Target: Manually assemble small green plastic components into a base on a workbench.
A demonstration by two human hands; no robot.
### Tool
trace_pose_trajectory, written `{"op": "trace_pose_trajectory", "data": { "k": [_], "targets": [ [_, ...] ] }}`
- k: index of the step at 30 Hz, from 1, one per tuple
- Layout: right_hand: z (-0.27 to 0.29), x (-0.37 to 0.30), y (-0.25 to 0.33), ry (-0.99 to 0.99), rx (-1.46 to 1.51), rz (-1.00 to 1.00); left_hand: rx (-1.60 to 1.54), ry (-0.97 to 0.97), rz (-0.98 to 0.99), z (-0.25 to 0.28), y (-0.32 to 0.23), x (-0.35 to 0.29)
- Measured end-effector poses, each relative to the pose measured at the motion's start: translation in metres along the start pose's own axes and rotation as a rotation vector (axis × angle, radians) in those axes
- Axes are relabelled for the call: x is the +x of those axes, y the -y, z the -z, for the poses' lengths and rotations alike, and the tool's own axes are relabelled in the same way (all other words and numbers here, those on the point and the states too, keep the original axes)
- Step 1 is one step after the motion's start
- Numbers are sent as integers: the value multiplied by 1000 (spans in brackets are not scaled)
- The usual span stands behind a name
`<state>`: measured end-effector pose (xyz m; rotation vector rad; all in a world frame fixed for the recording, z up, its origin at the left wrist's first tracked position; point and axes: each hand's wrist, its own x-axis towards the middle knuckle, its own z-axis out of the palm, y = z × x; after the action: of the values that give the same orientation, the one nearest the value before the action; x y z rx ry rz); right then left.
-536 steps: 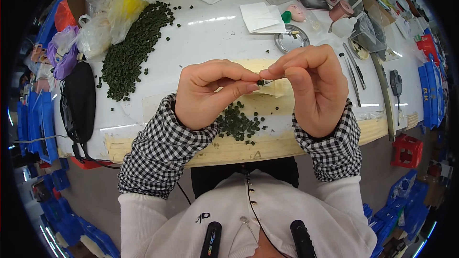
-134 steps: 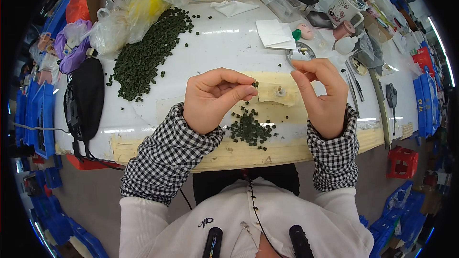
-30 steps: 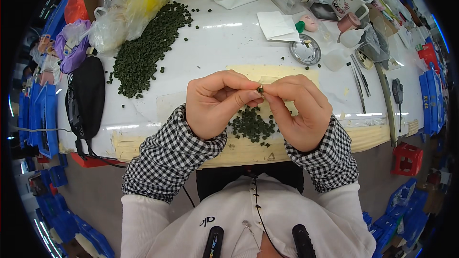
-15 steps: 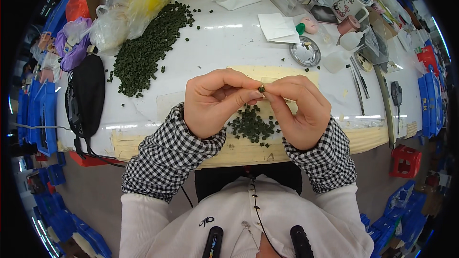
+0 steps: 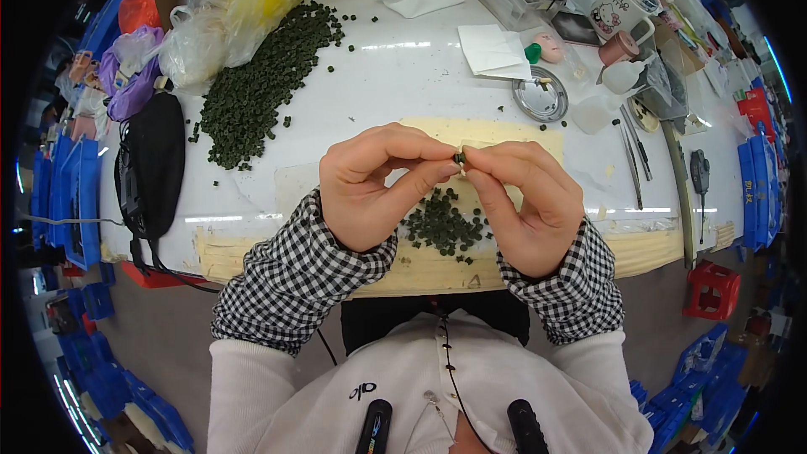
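Observation:
A small dark green piece (image 5: 459,158) is pinched between the fingertips of both hands, above the pale yellow mat on the table. My left hand (image 5: 377,181) holds it from the left with thumb and forefinger. From the other side, the thumb and forefinger of my right hand (image 5: 531,197) close on it too. Its exact kind is too small to make out. Below the hands lies a small heap of similar dark green pieces (image 5: 444,223), near the table's front edge. A much larger pile of them (image 5: 261,88) spreads over the table at the far left.
Clear plastic bags (image 5: 252,8) and a black pouch (image 5: 157,172) lie on the left. White tissues (image 5: 494,52), a round metal dish (image 5: 540,94), a mug (image 5: 620,7) and a thread spool (image 5: 618,48) are at the back right. Tweezers (image 5: 632,164) and a screwdriver (image 5: 700,176) lie at right.
Both hands remain at the same spot with the piece between them. The right fingertips have shifted slightly and the piece has turned a little. The view has shifted slightly.

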<state>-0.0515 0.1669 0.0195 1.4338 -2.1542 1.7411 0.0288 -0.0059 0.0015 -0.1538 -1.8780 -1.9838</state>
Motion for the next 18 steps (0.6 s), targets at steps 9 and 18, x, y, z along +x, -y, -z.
{"op": "trace_pose_trajectory", "data": {
  "k": [9,18],
  "targets": [
    [1,0,0,77,26,-43,167,-30,-50,0,0,1],
    [2,-2,-3,90,18,-54,278,47,-44,7,-1,3]
  ]
}}
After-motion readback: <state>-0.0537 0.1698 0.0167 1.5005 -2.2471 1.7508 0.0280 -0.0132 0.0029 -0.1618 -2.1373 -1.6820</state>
